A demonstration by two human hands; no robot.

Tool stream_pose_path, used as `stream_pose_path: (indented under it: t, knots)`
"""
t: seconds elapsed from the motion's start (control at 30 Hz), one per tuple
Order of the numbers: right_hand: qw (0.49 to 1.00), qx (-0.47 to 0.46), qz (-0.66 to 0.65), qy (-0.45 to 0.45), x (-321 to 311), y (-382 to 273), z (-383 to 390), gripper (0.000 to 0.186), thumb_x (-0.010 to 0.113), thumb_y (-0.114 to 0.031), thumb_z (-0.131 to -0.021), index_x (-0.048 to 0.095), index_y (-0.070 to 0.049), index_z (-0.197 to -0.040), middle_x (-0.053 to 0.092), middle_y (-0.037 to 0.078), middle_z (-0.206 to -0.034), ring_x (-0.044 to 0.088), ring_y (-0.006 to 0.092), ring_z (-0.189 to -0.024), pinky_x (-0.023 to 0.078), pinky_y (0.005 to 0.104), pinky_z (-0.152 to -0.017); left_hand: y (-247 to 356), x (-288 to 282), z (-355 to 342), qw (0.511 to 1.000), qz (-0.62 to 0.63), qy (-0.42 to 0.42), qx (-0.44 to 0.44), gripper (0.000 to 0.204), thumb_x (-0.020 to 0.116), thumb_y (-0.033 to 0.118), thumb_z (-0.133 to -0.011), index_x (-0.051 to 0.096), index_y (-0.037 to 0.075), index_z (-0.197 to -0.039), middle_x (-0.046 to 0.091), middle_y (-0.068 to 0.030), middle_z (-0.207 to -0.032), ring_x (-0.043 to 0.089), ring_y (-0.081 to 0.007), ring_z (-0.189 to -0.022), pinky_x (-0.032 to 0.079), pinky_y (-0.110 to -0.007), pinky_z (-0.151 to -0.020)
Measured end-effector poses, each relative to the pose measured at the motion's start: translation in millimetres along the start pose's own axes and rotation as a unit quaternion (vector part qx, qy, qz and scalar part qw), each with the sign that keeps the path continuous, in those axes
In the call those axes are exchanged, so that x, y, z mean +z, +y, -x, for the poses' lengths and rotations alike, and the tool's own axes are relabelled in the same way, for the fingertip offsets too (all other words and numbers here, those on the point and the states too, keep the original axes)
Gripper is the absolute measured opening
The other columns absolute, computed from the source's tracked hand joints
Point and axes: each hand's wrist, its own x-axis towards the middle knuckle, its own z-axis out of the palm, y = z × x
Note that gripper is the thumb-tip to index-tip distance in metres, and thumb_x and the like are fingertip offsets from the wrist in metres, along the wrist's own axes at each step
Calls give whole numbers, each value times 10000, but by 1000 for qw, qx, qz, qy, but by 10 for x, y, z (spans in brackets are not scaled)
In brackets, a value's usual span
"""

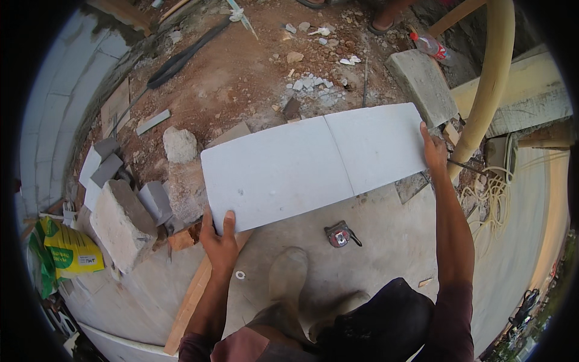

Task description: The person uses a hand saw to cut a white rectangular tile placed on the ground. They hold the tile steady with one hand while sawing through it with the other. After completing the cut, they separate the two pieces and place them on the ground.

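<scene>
1. Over on the left I see a yellow and green bag (pixel 73 250) with print on it: a line of lettering runs across its green patch (pixel 65 239), small and bent by the folds.
2. Low on the same bag sits a white label (pixel 87 260) with a short row of bold dark characters, the clearest print in sight from here.
3. Down on the grey floor, the tape measure (pixel 340 234) wears a pale and red sticker on its case; whatever is printed there is too small to read.
4. At the upper right, a clear bottle (pixel 433 47) carries red labelling with pale marks, too blurred to make out.
</scene>
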Motion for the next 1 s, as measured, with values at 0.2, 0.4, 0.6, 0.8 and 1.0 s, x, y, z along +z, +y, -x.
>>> stream_pose_path:
  t: [0.2, 0.4, 0.6, 0.8, 1.0]
  knots:
    - [999, 8, 47, 26, 173, 60, -279, 1242, 539, -938, -767, 515, 69, -1493, 533, 299, -1509, 493, 405, -1443, 347, 465, -1217, -187, 222, 293, 993, 70, -53, -73, 389, 632, 140, -1036, 566, -108, -1329, 663, -154, -1198, 597, -191, -1104, 478, -346, -983]
    - [1000, -17, -22, -12, 400, -64, -375, 1282, 536, -935, -772, 464, 116, -1504, 531, 335, -1488, 501, 422, -1430, 374, 461, -1204, -346, 199, 532, 988, 19, -129, -88, 463, 607, 86, -1044, 457, -107, -1437, 624, -163, -1285, 582, -200, -1174, 441, -333, -1041]
    - [987, -149, 39, 35, 380, 193, -117, 1128, 514, -808, -911, 393, 125, -1534, 531, 320, -1492, 417, 431, -1484, 328, 489, -1233, -316, 148, 527, 963, 25, -232, -136, 668, 627, 91, -1041, 275, -108, -1572, 481, -235, -1499, 490, -269, -1378, 379, -386, -1154]
    - [972, -214, -53, 76, -90, 1570, 1851, 551, 777, -325, -929, 580, -29, -1349, 648, 220, -1235, 580, 408, -1165, 471, 503, -1005, -468, 192, 393, 951, -274, -131, 53, 978, 705, 343, -1018, 77, -61, -1650, 178, -305, -1695, 245, -380, -1563, 257, -473, -1253]
    - [942, 281, 34, 183, 151, 3316, 5372, 724, 837, -421, -865, 522, 17, -1347, 592, 208, -1183, 543, 382, -1140, 438, 507, -974, -270, 437, -108, 775, -486, -198, 351, 1233, 713, 752, -831, 128, 81, -1684, 117, -249, -1729, 123, -480, -1589, 157, -671, -1244]
